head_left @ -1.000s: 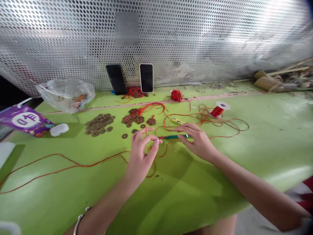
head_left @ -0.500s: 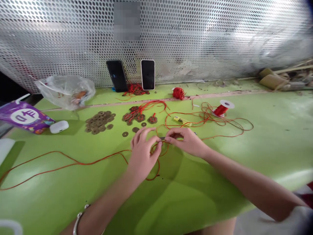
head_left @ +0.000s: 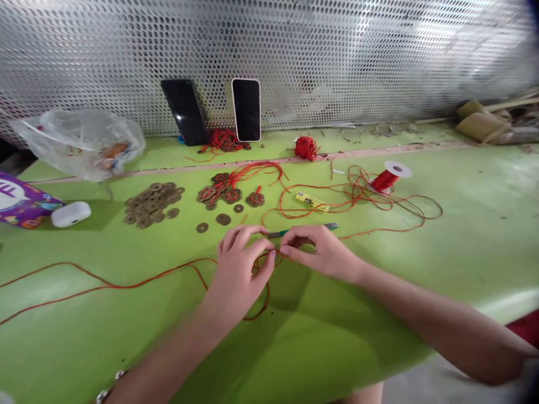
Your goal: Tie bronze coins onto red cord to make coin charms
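Observation:
Over the middle of the green table, my left hand and my right hand meet with fingertips almost touching. Each pinches thumb against index finger on a thin red cord, whose loops hang around and below the left fingers. The exact spot being gripped is mostly covered by the fingertips. Just beyond the hands lies a slim green and grey tool, partly hidden by the right hand. From the left hand, two strands of cord run off to the left edge. Loose round coins with holes rest past the left knuckles.
A coin pile lies left, with red-corded coins beside it. Farther right are a yellow packet, a red cord ball and a spool. Two phones lean on the perforated metal panel; a plastic bag is left.
The view has shifted, with the left-side objects sliding toward the left edge. Both hands sit slightly nearer me relative to the slim tool, which shows more; their pinches stay close together.

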The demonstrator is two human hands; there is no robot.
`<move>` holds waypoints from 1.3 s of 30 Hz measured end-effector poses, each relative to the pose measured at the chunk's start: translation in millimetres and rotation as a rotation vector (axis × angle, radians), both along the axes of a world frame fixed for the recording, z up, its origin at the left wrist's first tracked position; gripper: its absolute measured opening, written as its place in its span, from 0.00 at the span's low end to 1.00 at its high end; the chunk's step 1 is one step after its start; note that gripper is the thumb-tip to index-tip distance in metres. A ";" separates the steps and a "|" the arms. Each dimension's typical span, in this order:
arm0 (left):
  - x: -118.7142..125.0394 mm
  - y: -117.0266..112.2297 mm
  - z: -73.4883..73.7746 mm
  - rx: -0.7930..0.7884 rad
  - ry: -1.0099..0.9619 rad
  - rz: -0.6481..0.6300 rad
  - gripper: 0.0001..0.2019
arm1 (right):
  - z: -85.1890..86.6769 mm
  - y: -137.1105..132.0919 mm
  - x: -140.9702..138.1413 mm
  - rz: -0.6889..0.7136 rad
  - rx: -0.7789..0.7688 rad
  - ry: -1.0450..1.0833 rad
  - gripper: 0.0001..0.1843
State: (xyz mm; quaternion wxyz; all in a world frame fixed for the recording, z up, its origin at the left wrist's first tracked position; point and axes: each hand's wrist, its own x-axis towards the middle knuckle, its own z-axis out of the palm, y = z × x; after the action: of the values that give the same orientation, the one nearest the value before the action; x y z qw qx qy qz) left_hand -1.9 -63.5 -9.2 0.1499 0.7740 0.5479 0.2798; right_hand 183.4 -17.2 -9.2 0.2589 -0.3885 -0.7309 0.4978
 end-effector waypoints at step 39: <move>-1.9 0.3 4.6 -0.065 -0.153 0.029 0.06 | 4.9 0.0 8.4 -0.026 0.191 0.073 0.17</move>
State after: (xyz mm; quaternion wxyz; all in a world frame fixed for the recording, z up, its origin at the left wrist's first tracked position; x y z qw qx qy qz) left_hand -3.8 -63.3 -4.6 0.2123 0.7371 0.5547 0.3225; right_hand 191.8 -17.2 -4.3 0.3278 -0.3532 -0.7598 0.4364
